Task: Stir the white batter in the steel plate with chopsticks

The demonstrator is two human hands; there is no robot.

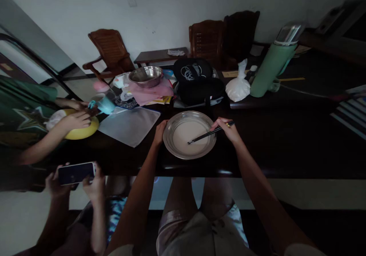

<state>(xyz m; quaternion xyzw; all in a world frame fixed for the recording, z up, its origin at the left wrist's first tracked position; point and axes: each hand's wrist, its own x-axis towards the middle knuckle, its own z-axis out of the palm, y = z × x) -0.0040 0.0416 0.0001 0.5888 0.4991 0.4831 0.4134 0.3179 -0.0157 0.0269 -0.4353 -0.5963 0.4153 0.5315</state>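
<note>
A round metal basin [168, 141] stands on the dark table in front of me, with a pale, whitish liquid [183, 132] in it. My left hand [160, 133] grips the basin's left rim. In my right hand [227, 129] is a pair of black chopsticks [204, 135], slanting down to the left over the basin. Their tips reach the surface of the liquid. Just behind the basin lies a black case [197, 90]. A tied clear bag of white powder [238, 89] sits to its right.
A green thermos [270, 65] stands at the back right, books [351, 111] at the far right. Left lie a translucent zip pouch [131, 124], a second metal bowl [145, 76] and a blue cup [105, 104]. One person handles a yellow bowl [85, 130]; another holds a phone [76, 173].
</note>
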